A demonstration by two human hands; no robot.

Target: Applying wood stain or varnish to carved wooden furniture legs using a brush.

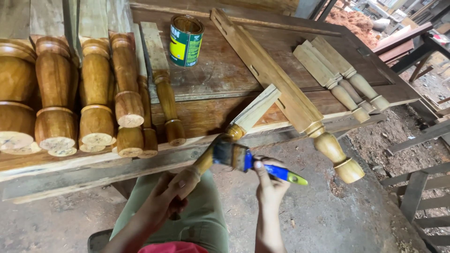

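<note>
Left hand (168, 199) fingers were wrapped shut around the rounded foot of a turned, glossy-stained wooden leg (229, 136); right hand (268, 185) fingers pinched a blue-handled flat brush (243, 159), bristles touching the leg's turned neck. Long axis ran from lower left up to right, square pale end resting on the brown wooden table (211, 75). Nearby: a green-yellow tin can (185, 41), stacked stained legs (96, 93), and a long stained leg (286, 93) just beside.
</note>
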